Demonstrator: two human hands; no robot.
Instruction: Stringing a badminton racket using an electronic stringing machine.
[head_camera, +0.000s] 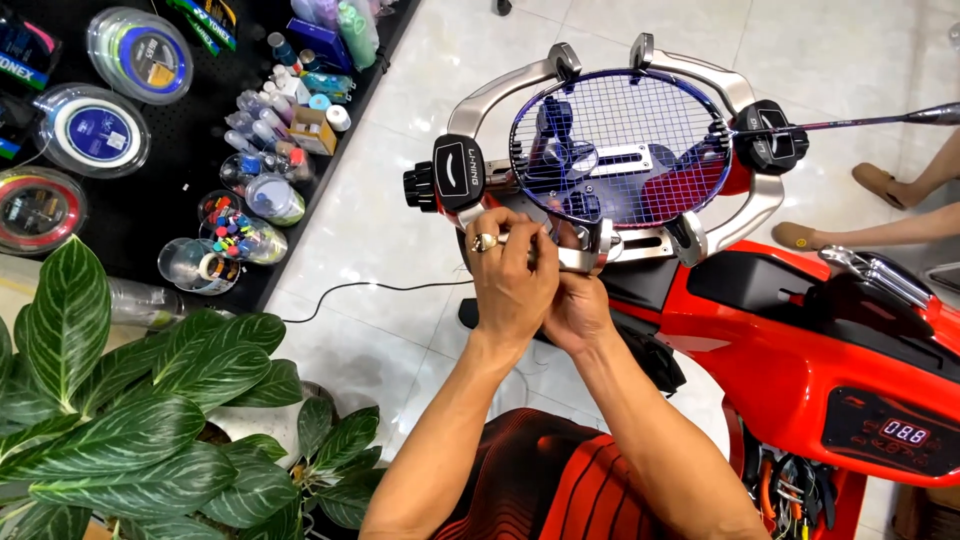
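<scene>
While the racket (620, 150) lies flat in the stringing machine's (800, 340) silver cradle (500, 85), its strung head clamped at both ends and its thin shaft pointing off to the right, we work at the near edge of its frame. Our left hand (510, 275), a ring on one finger, curls with its fingers pinched together at that edge, seemingly on a fine string, though the string itself is too thin to make out. Our right hand (578, 305) sits just beneath and partly behind it, touching it, so we cannot tell whether it is closed on anything. Both hands crowd one small spot, probably because the work there is fine and needs steadying.

Outward from there, the red body of the machine fills the right side, with a small lit display (905, 433) low on it. A black cable (370, 290) trails across the pale tiled floor. To the left, a black mat (190, 150) holds string reels (140, 55) and small bottles and tubs. A leafy plant (130, 420) stands close at the lower left. Another person's feet (880, 185) rest at the far right.
</scene>
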